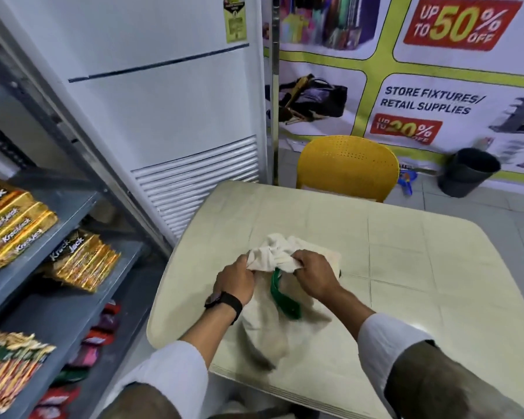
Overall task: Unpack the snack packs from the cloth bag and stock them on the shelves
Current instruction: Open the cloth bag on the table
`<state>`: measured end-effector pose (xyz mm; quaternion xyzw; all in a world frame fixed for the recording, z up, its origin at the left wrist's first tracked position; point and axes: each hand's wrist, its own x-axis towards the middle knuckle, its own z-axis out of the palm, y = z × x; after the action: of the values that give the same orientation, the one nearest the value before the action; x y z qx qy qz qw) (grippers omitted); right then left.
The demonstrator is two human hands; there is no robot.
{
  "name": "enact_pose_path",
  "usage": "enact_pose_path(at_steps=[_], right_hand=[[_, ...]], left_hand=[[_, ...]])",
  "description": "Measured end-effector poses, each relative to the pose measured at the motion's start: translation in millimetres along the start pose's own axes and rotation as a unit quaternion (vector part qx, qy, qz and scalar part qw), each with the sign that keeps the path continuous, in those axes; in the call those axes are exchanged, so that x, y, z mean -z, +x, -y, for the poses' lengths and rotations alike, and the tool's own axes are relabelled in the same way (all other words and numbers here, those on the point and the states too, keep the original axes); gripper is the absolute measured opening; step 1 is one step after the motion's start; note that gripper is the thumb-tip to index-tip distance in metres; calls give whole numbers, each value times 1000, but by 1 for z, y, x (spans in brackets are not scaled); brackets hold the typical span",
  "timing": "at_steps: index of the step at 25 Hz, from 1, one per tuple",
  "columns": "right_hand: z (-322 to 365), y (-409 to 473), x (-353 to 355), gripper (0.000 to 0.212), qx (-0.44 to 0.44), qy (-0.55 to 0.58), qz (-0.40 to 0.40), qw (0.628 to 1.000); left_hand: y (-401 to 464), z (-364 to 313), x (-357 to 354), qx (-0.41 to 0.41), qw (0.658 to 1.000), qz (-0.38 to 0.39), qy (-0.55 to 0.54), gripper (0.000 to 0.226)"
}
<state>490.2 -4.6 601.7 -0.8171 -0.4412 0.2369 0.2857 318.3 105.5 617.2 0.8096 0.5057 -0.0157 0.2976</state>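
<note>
An off-white cloth bag with green straps point(280, 309) lies on the pale cream tiled surface point(406, 267), its long axis running from the person's body away toward its bunched mouth at the far end. Both hands meet at that mouth: the left hand point(235, 279), a black watch on its wrist, has its fingers curled into the gathered cloth on the left side, and the right hand point(313, 275) pinches the cloth on the right, with a green strap hanging between them. Neither hand is nearer; they grip opposite lips of the same opening, so the mouth would likely open by drawing them sideways apart. No snack packs show inside yet. The grey metal shelves point(73, 207), already holding gold snack packs point(15, 225), stand to the left, closer to the left hand.
</note>
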Motion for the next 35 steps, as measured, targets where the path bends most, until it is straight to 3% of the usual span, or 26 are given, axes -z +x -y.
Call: enact_pose_path(at_steps=[4, 8, 10, 12, 15, 19, 21, 23, 25, 27, 29, 30, 33, 35], right_hand=[[-16, 5, -9, 29, 9, -38, 70, 997], [-10, 13, -16, 61, 59, -93, 74, 991], [-5, 26, -24, 58, 83, -163, 74, 980], [-2, 39, -31, 45, 110, -200, 57, 972], [-7, 44, -30, 33, 127, -161, -24, 978], [-23, 44, -18, 14, 6, -6, -137, 991], [-32, 41, -20, 8, -105, 91, -174, 975], [-45, 33, -20, 15, -185, 111, -193, 957], [-46, 28, -16, 22, -167, 40, -143, 975], [-31, 32, -14, 51, -97, -54, -68, 992], [-9, 43, -15, 75, -22, -137, -9, 990], [2, 50, -16, 77, 3, -186, 21, 982], [12, 63, -22, 38, 26, -280, 25, 959], [5, 59, -19, 21, 11, -221, -42, 974]], left_hand=[[16, 13, -8, -17, 996, 82, -2, 43], [39, 30, -5, -35, 995, 61, 70, 60], [46, 25, -6, -101, 990, 57, 79, 64], [53, 16, -8, -136, 987, 54, 74, 52], [72, 22, -7, -104, 994, -5, 28, 26], [83, 44, 6, 18, 994, -83, -64, 23], [85, 56, 10, 89, 989, -93, -69, 16], [87, 69, 9, 106, 990, -75, -63, 10], [89, 70, 8, 31, 999, -4, -42, 18], [88, 57, 8, -27, 998, 51, -30, 55], [87, 38, 7, -36, 995, 75, -60, 73], [88, 32, 6, -26, 993, 86, -75, 73], [91, 34, 4, 8, 991, 114, -70, 47], [88, 43, 5, 30, 993, 92, -64, 21]])
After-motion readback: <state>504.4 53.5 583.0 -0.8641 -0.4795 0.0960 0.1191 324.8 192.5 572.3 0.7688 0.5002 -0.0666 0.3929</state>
